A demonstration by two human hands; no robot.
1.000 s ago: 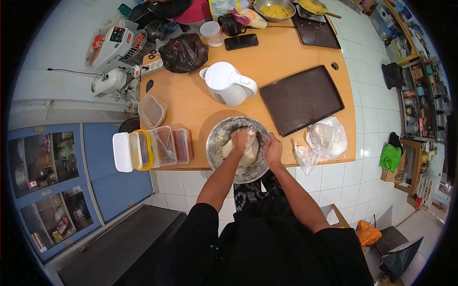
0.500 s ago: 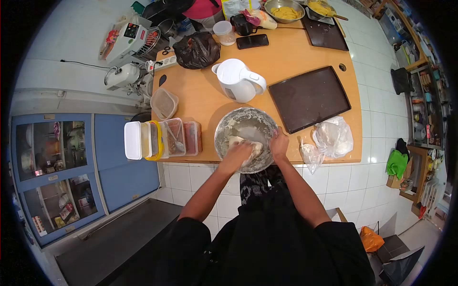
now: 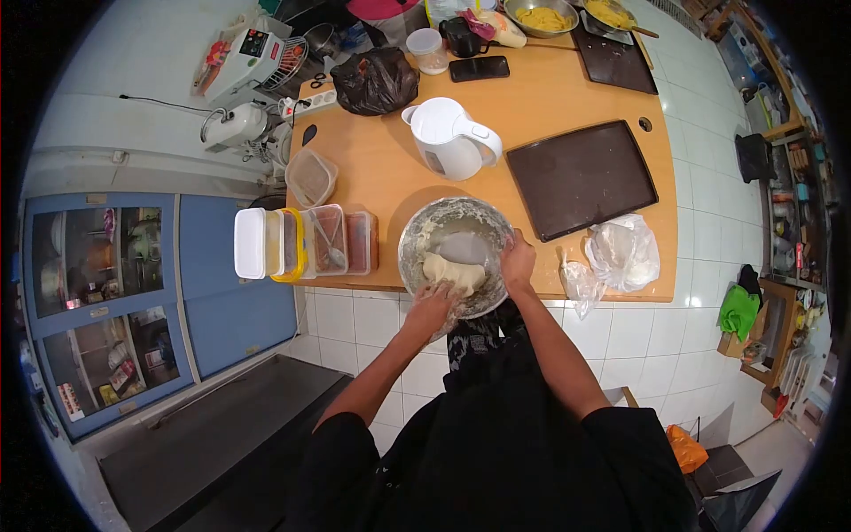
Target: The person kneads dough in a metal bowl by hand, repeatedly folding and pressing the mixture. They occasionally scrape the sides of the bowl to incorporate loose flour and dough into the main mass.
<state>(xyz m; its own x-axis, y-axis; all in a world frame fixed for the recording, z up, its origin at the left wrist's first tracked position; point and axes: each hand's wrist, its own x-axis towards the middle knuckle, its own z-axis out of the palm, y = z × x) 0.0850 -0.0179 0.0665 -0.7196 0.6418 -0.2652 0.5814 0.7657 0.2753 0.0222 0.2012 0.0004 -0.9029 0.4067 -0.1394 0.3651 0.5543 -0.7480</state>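
Note:
A round metal bowl point(image 3: 425, 232) with flour and dough smears inside sits at the table's front edge. Pale dough point(image 3: 454, 273) lies in its lower part. My left hand point(image 3: 433, 306) is at the bowl's lower left, its fingers spread against the near side of the dough. My right hand point(image 3: 518, 263) is clamped on the bowl's right rim, thumb and fingers wrapped round it. Behind the bowl stands a white electric kettle point(image 3: 443, 133).
Lidded plastic containers point(image 3: 251, 244) and an open tub point(image 3: 311, 177) stand left. A dark tray point(image 3: 582, 180) and plastic bags of white powder point(image 3: 623, 253) lie right. Farther back are a black bag point(image 3: 376, 82), a phone point(image 3: 480, 68) and part of a person point(image 3: 386, 11).
My left hand has drawn back toward the bowl's near left side, uncovering more of the dough. My right hand stays on the rim. The view has shifted slightly.

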